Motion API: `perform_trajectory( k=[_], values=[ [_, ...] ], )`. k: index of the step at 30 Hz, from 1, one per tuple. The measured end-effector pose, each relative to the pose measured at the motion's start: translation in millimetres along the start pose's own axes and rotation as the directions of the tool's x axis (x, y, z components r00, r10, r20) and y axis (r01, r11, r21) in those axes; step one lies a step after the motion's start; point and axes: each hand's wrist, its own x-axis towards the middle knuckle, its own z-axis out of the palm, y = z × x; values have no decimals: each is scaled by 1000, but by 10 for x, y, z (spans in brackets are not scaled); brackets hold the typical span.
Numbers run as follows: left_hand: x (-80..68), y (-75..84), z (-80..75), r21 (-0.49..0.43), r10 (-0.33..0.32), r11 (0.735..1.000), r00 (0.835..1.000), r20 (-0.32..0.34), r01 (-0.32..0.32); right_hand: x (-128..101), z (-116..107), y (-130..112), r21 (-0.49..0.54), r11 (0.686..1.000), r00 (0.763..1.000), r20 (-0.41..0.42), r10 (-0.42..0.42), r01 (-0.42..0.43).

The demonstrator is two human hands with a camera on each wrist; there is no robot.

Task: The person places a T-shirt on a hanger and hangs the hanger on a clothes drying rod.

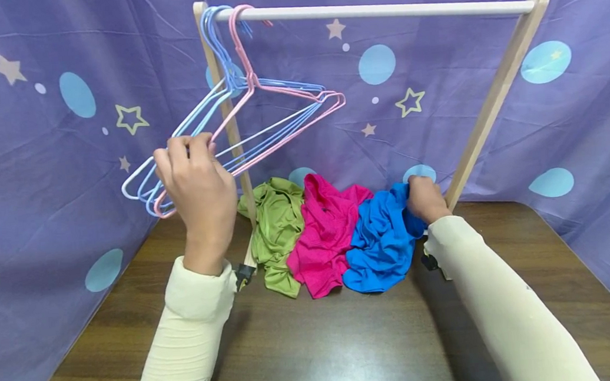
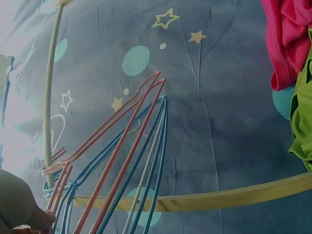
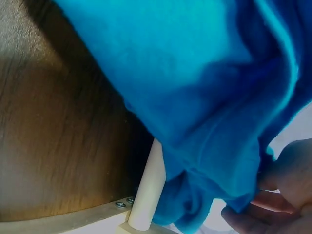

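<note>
In the head view, the left hand [image 1: 198, 180] at nine o'clock has fingers pinching the pink hanger [image 1: 252, 81]; whether they hold the blue hangers [image 1: 230, 77] too, I cannot tell. Near three, the right hand's [image 1: 426, 198] fingers pinch the blue garment [image 1: 385, 244], crumpled toward four — best raised gently, clear of the pink garment [image 1: 329, 230] at its nine o'clock side.

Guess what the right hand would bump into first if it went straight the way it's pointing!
The blue cloth, which the right hand pinches. Past that, probably the curtain, but how far back is hard to tell.
</note>
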Motion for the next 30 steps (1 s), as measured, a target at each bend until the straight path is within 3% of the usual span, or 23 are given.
perform_trajectory(
  k=[5,14,20,24,30],
  values=[
    [18,20,-1,-33,-33,999,999,-20,33,-17,-18,-21,24,1000,998,-55,11,-10],
    [80,57,-37,-85,-90,992,996,-24,88,-2,-51,-64,-3,1000,1000,-9,28,-28],
    [118,91,-59,-118,-136,984,991,-12,134,3,-89,-87,59,997,999,-11,47,-47],
    [146,107,-59,-143,-156,977,988,12,156,9,-111,-108,76,997,999,-41,16,-13],
    [163,164,-47,-199,-134,971,991,-9,129,13,-129,-127,42,998,995,-86,-41,45]
  ],
)
